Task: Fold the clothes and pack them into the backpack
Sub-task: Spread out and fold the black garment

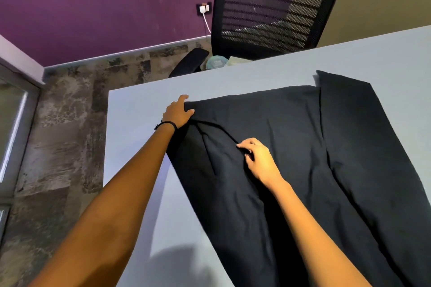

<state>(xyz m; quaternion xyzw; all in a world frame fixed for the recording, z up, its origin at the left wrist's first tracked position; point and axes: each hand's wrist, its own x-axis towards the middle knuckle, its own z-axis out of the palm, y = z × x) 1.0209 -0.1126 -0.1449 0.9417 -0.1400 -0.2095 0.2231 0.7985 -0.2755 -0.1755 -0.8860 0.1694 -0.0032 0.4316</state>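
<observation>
Garment: black garment [279, 135], spread flat on the grey bench [140, 147], its right part folded over as a separate panel.
Right fingers: curled fingers [243, 147] pinch a raised crease near the cloth's middle.
Right hand: right hand [258, 158] is knuckles up, with the forearm running in from the lower right over the cloth.
Left hand: left hand [177, 112] rests at the far-left corner of the garment, fingers straight, thumb on the cloth edge.
Left arm: stretched long, with a dark wristband [165, 124].
Beyond: mesh chair [268, 7] behind the bench.
</observation>
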